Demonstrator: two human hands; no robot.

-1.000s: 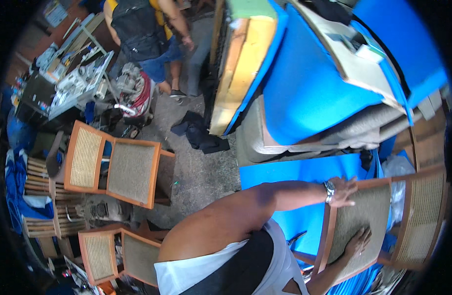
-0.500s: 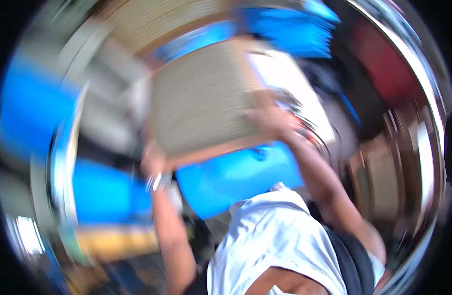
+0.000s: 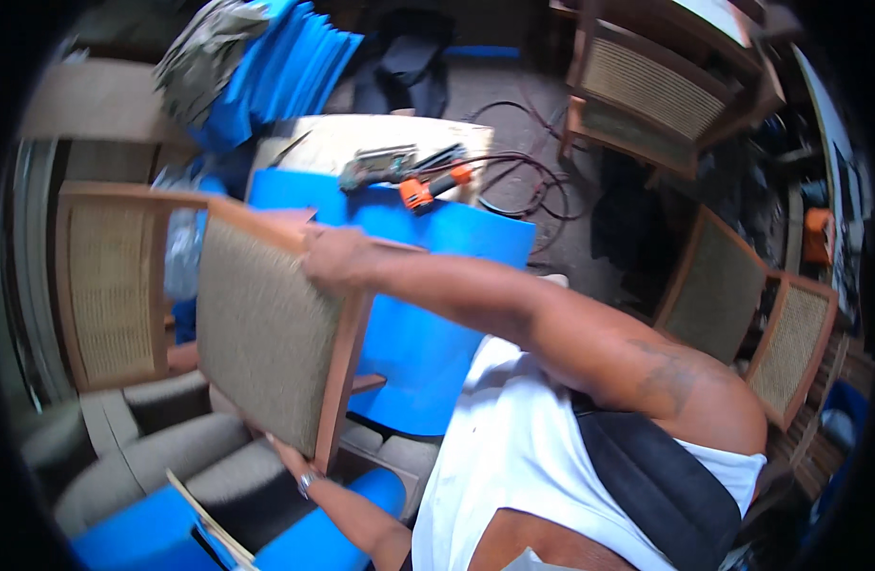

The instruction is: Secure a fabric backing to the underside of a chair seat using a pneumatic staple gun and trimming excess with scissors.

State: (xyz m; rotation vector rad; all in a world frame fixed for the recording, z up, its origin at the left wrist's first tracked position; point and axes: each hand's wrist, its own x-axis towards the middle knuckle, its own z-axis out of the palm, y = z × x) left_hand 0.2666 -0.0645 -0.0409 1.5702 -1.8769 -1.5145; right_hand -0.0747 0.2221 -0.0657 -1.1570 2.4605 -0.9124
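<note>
The wooden chair point(image 3: 263, 328) hangs tilted at nine o'clock, between the two hands. Its frame is smooth reddish-brown wood with straight, square-edged rails. The seat is a padded panel in coarse grey-brown woven cloth, slightly rounded at its borders, and the backrest point(image 3: 117, 290), farther out at nine o'clock, is a rectangle of pale, finely woven cane.

The right hand point(image 3: 340, 259), at ten o'clock, lies over the upper edge of the seat, fingers bent closely around the wooden rail and gripping it. The left hand point(image 3: 290, 461), at seven o'clock, touches the lower corner of the seat frame; its fingers are partly hidden, so how tightly they close cannot be told. A shiny metal watch point(image 3: 307, 483) circles that wrist.

A smooth blue sheet point(image 3: 423, 376) curves from the centre down toward six o'clock. At twelve o'clock it meets a table point(image 3: 461, 138) with a pale flat top, where an orange-and-black tool point(image 3: 428, 192) rests beside a dull metal tool point(image 3: 375, 167). Plump, round-edged grey cushions point(image 3: 166, 466) crowd eight o'clock. At eleven o'clock, stacked blue sheets point(image 3: 299, 71) stand beside crumpled grey-green cloth point(image 3: 209, 57). Another cane-backed chair point(image 3: 654, 81) sits at one o'clock.
</note>
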